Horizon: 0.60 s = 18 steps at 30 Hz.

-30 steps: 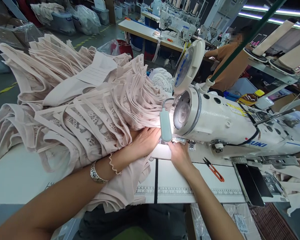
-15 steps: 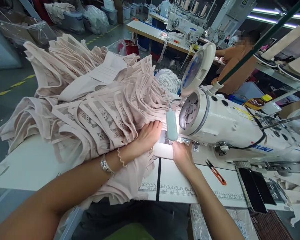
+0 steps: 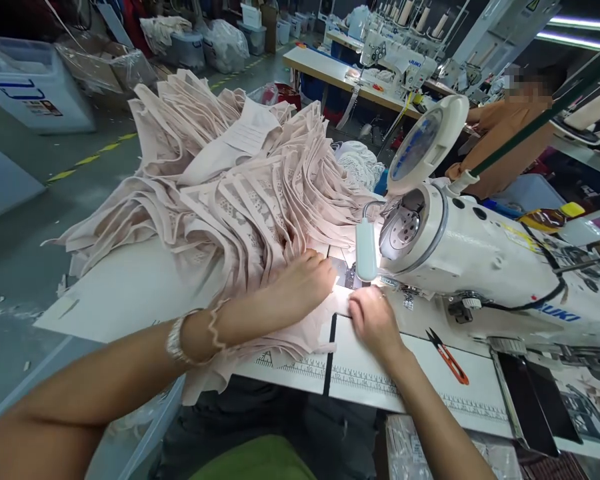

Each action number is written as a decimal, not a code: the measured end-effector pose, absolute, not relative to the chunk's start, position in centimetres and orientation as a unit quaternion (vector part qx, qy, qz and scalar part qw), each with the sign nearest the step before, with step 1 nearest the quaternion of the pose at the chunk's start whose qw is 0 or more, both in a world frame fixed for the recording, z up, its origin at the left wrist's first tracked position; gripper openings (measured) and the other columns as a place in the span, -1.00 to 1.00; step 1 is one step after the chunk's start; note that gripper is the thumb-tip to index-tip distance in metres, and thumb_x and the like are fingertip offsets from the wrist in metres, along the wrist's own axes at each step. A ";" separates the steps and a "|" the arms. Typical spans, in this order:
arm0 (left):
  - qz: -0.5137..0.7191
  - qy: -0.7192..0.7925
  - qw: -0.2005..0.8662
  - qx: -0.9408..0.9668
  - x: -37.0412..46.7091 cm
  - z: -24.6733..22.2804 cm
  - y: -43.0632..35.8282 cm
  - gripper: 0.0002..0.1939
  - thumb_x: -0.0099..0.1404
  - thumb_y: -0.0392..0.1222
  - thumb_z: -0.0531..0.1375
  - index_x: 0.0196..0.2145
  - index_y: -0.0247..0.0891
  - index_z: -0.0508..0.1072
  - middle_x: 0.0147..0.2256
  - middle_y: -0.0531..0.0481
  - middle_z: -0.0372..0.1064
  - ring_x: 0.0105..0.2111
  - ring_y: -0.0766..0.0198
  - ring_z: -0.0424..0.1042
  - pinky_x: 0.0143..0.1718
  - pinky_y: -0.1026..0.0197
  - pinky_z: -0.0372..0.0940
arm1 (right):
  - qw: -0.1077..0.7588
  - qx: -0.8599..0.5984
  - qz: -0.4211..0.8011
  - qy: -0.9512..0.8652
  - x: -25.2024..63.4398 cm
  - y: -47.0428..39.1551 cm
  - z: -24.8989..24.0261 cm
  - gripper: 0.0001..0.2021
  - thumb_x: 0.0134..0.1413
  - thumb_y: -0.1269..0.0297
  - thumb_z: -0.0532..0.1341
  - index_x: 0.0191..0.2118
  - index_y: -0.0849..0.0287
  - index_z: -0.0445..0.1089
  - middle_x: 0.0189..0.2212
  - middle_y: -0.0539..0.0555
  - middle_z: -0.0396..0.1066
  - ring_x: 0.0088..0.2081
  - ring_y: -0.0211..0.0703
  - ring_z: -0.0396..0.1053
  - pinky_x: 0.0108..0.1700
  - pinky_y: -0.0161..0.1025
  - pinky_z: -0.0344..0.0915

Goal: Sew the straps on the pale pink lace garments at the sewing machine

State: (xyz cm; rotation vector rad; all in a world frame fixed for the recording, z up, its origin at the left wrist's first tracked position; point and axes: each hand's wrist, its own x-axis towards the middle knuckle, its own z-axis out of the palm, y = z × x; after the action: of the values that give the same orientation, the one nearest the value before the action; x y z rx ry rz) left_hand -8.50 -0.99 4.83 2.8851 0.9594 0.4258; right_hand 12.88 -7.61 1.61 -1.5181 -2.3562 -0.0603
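The white table [image 3: 110, 300] is taken up across its left and middle by a heap of pale pink garments [image 3: 220, 200], fanned in overlapping layers, apparently so that each piece can be reached singly. Beside the heap, the sewing machine [image 3: 460, 247] is set with its head end facing the cloth, which seems to keep the stitching area close to the layers. On the floor at far left, a clear tub [image 3: 10, 100] is seen, with something pale inside that cannot be made out. The left hand [image 3: 310, 283] is laid against the heap's near edge, perhaps to steady it, its fingers bent and close together; whether cloth is pinched cannot be told. The right hand [image 3: 377, 320] is rested before the machine, fingers curled inward, any grip hidden. Amber liquid is held in a yellow-capped bottle [image 3: 545, 219] behind the machine. Orange-handled snips [image 3: 441, 347] are laid within easy reach.
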 end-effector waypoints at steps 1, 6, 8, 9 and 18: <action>0.128 0.312 0.026 0.941 -9.6 5.0 -2.0 -0.87 0.28 -0.48 0.12 -0.36 -0.31 0.34 -0.28 -0.12 0.34 -0.16 0.07 0.31 -0.11 0.09 0.19 | 0.164 -0.495 -0.005 -0.853 12.2 -8.0 2.0 -0.75 0.35 0.31 -0.01 -0.14 0.18 0.42 -0.22 0.16 0.48 -0.15 -0.07 0.37 -0.05 -0.14 0.28; 0.039 0.225 0.124 0.966 -14.0 7.2 -4.6 -0.75 0.26 -0.55 0.11 -0.46 -0.26 0.30 -0.29 -0.01 0.35 -0.28 0.21 0.30 -0.25 0.21 0.16 | 0.139 -0.461 -0.009 -0.876 10.9 -9.1 2.6 -0.82 0.33 0.36 0.07 -0.16 0.18 0.42 -0.12 0.16 0.49 -0.06 -0.07 0.36 0.01 -0.13 0.25; -0.036 0.188 0.227 0.955 -15.1 8.4 -4.4 -0.73 0.23 -0.56 0.14 -0.48 -0.24 0.29 -0.42 0.08 0.34 -0.41 0.29 0.28 -0.40 0.26 0.12 | 0.139 -0.493 -0.035 -0.858 11.7 -9.2 2.3 -0.79 0.32 0.45 0.04 -0.21 0.17 0.43 -0.17 0.13 0.51 -0.08 -0.10 0.37 0.03 -0.14 0.22; -0.085 0.174 0.277 0.941 -15.4 8.9 -4.1 -0.74 0.24 -0.53 0.17 -0.50 -0.23 0.29 -0.50 0.12 0.31 -0.49 0.32 0.25 -0.49 0.27 0.07 | 0.141 -0.507 -0.050 -0.849 12.1 -9.2 2.2 -0.77 0.30 0.49 0.03 -0.20 0.17 0.43 -0.17 0.13 0.51 -0.06 -0.10 0.37 0.04 -0.14 0.21; 0.073 0.217 0.097 0.969 -10.8 5.4 -2.6 -0.76 0.35 -0.42 0.12 -0.04 -0.29 0.37 0.02 -0.15 0.40 0.08 0.06 0.33 0.11 0.06 0.16 | 0.163 -0.603 -0.116 -0.773 14.8 -9.9 1.6 -0.72 0.33 0.36 -0.03 -0.15 0.17 0.44 -0.27 0.18 0.50 -0.14 -0.01 0.39 -0.02 -0.07 0.27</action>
State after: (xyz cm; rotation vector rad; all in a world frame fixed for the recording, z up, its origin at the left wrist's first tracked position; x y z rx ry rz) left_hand -10.75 -2.63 5.35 2.8688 0.6435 0.2148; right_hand 14.82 -9.92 1.63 -1.7189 -2.2038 -0.3302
